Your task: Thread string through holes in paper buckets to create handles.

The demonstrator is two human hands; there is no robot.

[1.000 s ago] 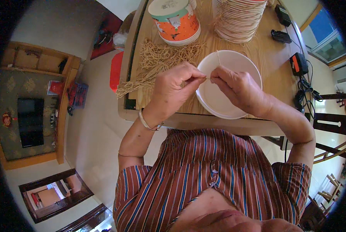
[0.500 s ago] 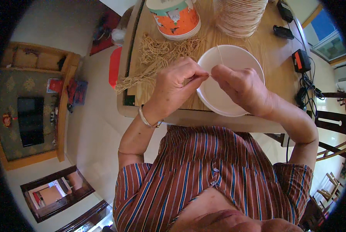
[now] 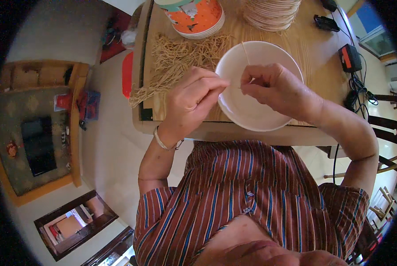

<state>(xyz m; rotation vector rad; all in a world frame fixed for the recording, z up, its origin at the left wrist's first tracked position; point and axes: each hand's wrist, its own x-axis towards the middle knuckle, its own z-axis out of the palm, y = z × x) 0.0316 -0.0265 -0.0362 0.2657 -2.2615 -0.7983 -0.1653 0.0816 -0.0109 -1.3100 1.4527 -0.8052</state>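
Note:
My left hand (image 3: 193, 98) is closed in a pinch at the left edge of a white tub (image 3: 256, 113); whatever its fingertips hold is too small to make out. Over the tub, my right hand (image 3: 282, 92) is closed, thumb and forefinger pressed together on a thin pale cord (image 3: 245, 54). That cord comes in over the tub's far rim and runs down to these fingers. A gap separates the two hands. Beyond my left hand lies a loose heap of tan cord (image 3: 176, 57), with some strands trailing toward the table's left edge.
A large coil of pale cord (image 3: 271, 15) stands behind the tub. To its left is an orange and green patterned paper tub (image 3: 200, 20). Black adapters (image 3: 350, 57) and tangled cables (image 3: 358, 91) lie along the right side of the wooden table (image 3: 314, 53). A red object (image 3: 127, 73) sits beyond the left edge.
My hands, whose fingertips met over the tub, have drawn apart, the left one going left. The view has shifted slightly.

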